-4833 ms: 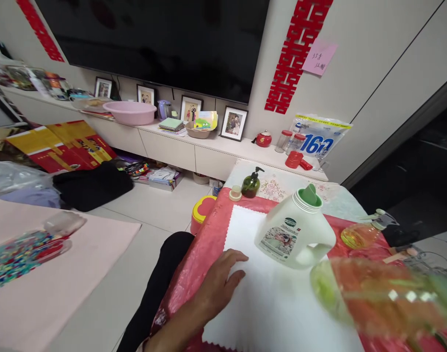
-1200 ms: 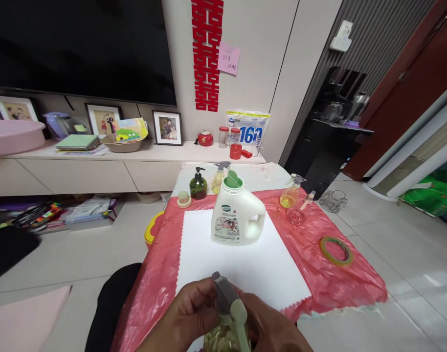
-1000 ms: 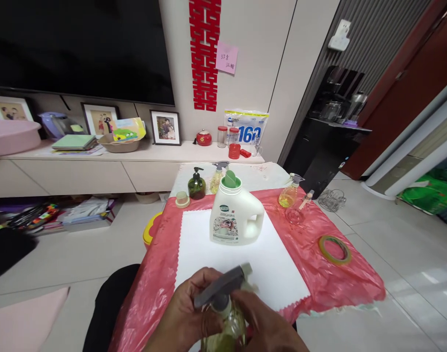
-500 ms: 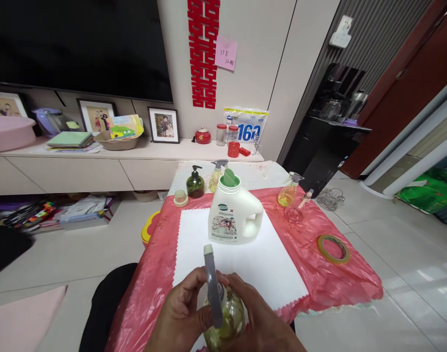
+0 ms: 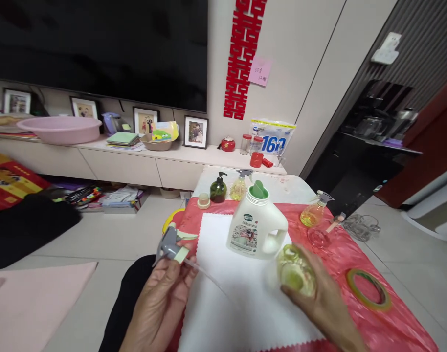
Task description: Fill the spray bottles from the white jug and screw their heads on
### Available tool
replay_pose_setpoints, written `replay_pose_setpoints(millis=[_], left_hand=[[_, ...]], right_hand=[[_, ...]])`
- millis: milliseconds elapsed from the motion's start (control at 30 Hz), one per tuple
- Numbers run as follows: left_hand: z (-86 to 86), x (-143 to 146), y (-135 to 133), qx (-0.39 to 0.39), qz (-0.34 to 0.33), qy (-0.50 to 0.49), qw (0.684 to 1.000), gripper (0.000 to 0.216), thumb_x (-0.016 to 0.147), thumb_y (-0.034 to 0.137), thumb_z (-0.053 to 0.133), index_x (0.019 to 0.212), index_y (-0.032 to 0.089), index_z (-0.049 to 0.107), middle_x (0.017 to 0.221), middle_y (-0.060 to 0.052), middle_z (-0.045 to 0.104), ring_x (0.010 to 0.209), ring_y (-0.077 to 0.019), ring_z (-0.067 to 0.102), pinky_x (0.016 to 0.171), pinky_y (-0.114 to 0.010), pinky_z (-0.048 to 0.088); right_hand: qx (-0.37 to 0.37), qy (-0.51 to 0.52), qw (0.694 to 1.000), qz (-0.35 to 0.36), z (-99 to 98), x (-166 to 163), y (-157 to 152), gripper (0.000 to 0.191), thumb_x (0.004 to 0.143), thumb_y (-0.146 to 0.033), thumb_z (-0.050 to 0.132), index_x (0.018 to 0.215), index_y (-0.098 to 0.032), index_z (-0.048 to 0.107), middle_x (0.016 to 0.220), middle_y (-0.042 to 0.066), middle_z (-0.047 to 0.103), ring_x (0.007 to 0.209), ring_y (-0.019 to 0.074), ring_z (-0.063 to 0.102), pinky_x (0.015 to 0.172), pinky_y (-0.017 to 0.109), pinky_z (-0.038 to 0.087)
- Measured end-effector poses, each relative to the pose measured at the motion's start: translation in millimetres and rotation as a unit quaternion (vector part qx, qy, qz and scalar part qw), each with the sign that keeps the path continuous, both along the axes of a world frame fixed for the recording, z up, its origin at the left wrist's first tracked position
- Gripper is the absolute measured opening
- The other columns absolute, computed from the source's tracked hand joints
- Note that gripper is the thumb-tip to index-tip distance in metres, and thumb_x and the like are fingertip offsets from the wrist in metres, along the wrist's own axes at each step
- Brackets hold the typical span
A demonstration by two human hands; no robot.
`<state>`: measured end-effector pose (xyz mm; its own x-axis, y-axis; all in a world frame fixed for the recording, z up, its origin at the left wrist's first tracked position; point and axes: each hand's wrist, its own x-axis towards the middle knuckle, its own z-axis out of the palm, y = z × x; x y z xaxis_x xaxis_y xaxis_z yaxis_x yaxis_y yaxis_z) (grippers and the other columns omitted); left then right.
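My left hand [image 5: 168,288] is closed around a grey and pale green spray nozzle [image 5: 170,247], whose thin clear tube trails down to the right. In my right hand [image 5: 322,293] is a clear spray bottle [image 5: 297,274] with yellowish-green liquid. It is blurred by motion, tilted, and without its nozzle. Beyond both hands a white detergent jug [image 5: 258,227] stands on a white cloth [image 5: 219,274], its green-rimmed mouth uncapped and a green piece sticking out. The jug's pale cap [image 5: 203,201] appears to be the round piece at the table's left edge.
A dark green pump bottle [image 5: 218,189] and a spray bottle [image 5: 238,187] stand behind the jug. To the right are another spray bottle [image 5: 313,213], a clear reddish-looking vessel [image 5: 319,237] and a tape roll [image 5: 368,288]. Red plastic sheeting [image 5: 403,322] covers the table.
The nozzle has come out of the bottle. My left hand has moved left with it, while my right hand has carried the bottle right. The view has turned left.
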<state>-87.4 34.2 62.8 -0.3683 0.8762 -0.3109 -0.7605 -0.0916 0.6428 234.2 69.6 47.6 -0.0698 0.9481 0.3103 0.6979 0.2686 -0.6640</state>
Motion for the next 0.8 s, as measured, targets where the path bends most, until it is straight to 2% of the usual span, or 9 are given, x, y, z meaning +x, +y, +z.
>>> replay_pose_setpoints(millis=[100,200,333,500,667,800], left_hand=[[-20.8,7,-8,-0.026,-0.050,-0.022,0.998,0.045,0.056,0.030,0.098,0.095,0.023,0.077,0.100,-0.001,0.078,0.081,-0.0163,0.073,0.077,-0.027,0.063],[-35.9,15,-16,-0.043,-0.106,-0.021,0.993,0.042,0.060,0.034,0.097,0.096,0.021,0.078,0.108,-0.006,0.078,0.085,-0.0190,0.073,0.081,-0.031,0.062],[-41.3,18,-19,-0.038,-0.137,-0.008,0.990,0.047,0.060,0.038,0.096,0.100,0.021,0.079,0.113,-0.009,0.078,0.085,-0.0201,0.073,0.082,-0.032,0.060],[-35.8,17,-21,-0.042,-0.124,-0.006,0.991,0.050,0.059,0.036,0.097,0.104,0.022,0.080,0.114,-0.010,0.078,0.085,-0.0196,0.074,0.081,-0.030,0.058],[-33.5,15,-21,-0.053,-0.139,-0.027,0.988,0.052,0.053,0.033,0.100,0.100,0.020,0.081,0.110,-0.011,0.080,0.082,-0.0207,0.074,0.079,-0.030,0.058],[-32.9,15,-20,-0.057,-0.125,-0.030,0.990,0.051,0.053,0.032,0.100,0.098,0.019,0.080,0.106,-0.011,0.080,0.079,-0.0202,0.074,0.077,-0.030,0.057]], right_hand=[[0.115,-0.107,0.988,-0.004,44.9,8,35,0.076,0.075,-0.055,0.075,0.143,-0.030,0.049,0.135,0.011,0.061,0.121,0.0390,0.058,0.099,0.058,0.049],[0.216,-0.192,0.957,0.006,85.8,-1,66,0.072,0.079,-0.050,0.069,0.144,-0.025,0.047,0.126,0.013,0.063,0.114,0.0366,0.058,0.093,0.053,0.050],[0.274,-0.311,0.910,0.010,120.4,-20,95,0.065,0.080,-0.038,0.061,0.142,-0.020,0.048,0.127,0.015,0.062,0.111,0.0367,0.055,0.084,0.050,0.049],[0.283,-0.432,0.857,-0.003,137.0,-35,111,0.061,0.079,-0.030,0.057,0.139,-0.018,0.051,0.125,0.017,0.062,0.108,0.0354,0.053,0.070,0.042,0.044],[0.285,-0.497,0.820,-0.011,145.3,-45,115,0.059,0.077,-0.019,0.057,0.136,-0.019,0.053,0.127,0.016,0.062,0.111,0.0337,0.052,0.075,0.043,0.042],[0.285,-0.531,0.798,-0.016,152.2,-51,114,0.059,0.078,-0.013,0.060,0.136,-0.020,0.055,0.131,0.014,0.062,0.116,0.0321,0.052,0.082,0.044,0.040]])
